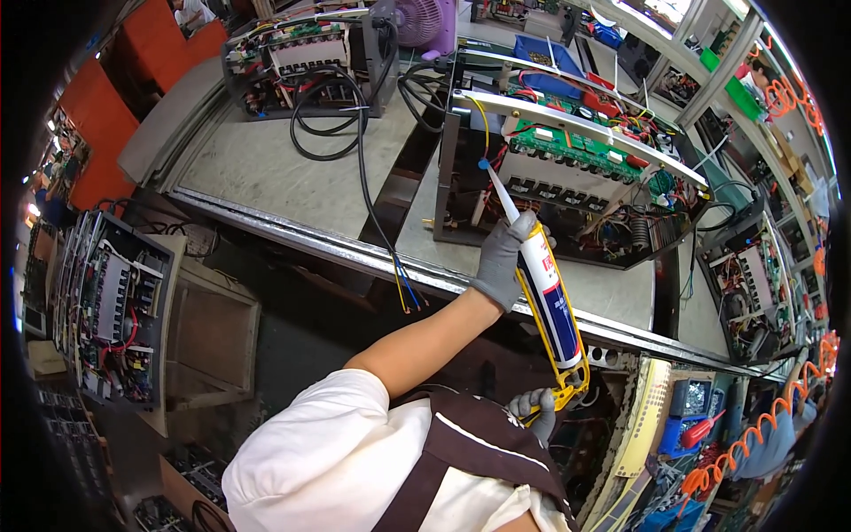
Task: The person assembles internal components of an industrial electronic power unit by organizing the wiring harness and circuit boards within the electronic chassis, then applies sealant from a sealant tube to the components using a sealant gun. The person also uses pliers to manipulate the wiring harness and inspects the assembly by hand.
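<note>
A yellow caulking gun [576, 377] holds a white and dark blue sealant tube [551, 301], tilted up and away from me. My left hand [505, 259], in a grey glove, is closed around the tube's front end. Close to my body, my right hand [535, 411], also gloved, grips the gun's handle; its fingers are partly hidden. The tube's pale nozzle [503, 197] points into an open electrical unit [554, 173] with a green circuit board [576, 142]. Its tip is at a small blue round part [484, 164] by a yellow wire; whether they touch, I cannot tell.
Another open unit [301, 66] stands at the back left with a black cable [362, 168] hanging over the bench edge. A purple fan [424, 22] is behind it. More open units stand left [115, 310] and right [752, 284]. An orange coiled hose [753, 434] hangs at the right.
</note>
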Demonstrator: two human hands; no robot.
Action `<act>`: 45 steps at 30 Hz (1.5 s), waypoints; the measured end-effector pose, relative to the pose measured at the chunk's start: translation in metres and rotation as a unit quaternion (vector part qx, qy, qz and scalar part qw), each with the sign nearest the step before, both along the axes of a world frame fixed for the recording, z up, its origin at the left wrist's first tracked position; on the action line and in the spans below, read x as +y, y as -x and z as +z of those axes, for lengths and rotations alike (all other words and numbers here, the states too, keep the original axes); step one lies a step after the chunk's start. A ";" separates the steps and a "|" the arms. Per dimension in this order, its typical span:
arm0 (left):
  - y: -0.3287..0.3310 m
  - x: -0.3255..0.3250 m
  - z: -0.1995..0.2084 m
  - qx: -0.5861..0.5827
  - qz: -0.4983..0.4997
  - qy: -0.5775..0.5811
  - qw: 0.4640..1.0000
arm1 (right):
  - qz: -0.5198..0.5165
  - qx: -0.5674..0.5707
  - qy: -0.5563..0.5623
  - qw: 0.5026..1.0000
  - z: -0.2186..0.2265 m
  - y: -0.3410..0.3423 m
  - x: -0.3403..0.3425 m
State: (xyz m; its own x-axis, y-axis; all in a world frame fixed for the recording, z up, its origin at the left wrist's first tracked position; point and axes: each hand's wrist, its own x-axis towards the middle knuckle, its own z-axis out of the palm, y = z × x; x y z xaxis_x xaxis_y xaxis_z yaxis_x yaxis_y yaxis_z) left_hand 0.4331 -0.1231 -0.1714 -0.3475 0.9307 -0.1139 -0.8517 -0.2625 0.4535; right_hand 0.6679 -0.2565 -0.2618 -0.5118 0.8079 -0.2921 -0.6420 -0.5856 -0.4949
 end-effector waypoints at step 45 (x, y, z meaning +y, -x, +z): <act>-0.016 -0.010 0.012 -0.074 -0.111 -0.087 0.987 | -0.055 -0.026 -0.085 0.994 0.016 -0.024 -0.017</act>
